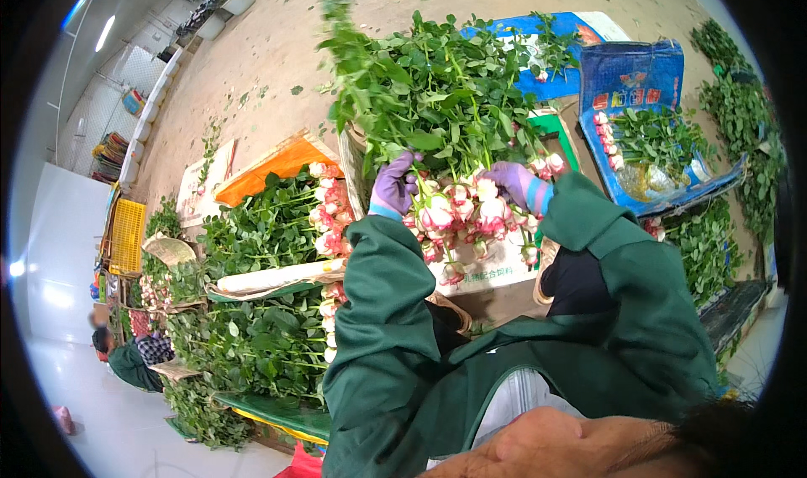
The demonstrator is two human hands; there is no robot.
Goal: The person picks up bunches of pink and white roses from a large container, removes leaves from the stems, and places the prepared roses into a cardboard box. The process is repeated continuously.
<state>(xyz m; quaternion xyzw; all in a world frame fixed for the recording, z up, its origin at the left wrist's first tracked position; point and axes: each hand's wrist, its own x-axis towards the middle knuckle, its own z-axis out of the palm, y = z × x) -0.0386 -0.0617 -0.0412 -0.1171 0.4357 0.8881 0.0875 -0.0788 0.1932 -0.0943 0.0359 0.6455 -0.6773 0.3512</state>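
A heap of pink-edged white roses (463,210) lies before me, blooms toward me and leafy stems (441,99) pointing away. My left hand (394,185), in a purple glove, has its fingers curled around a rose stem at the left of the heap. Blurred foliage (343,43) rises above that hand. Close to it hangs a large rose bloom (436,212). Among the blooms on the right is my right hand (514,183), gloved alike; its fingertips touch the flowers and are partly hidden there. Under the blooms shows a white printed sheet (492,273).
To the left, rose bundles (271,226) lie between sheet dividers (277,279). A blue printed wrap (630,77) holds more roses at right. Leafy stems (737,125) stack along the far right. Scattered leaves dot the floor (271,55). Another person (132,361) is at lower left.
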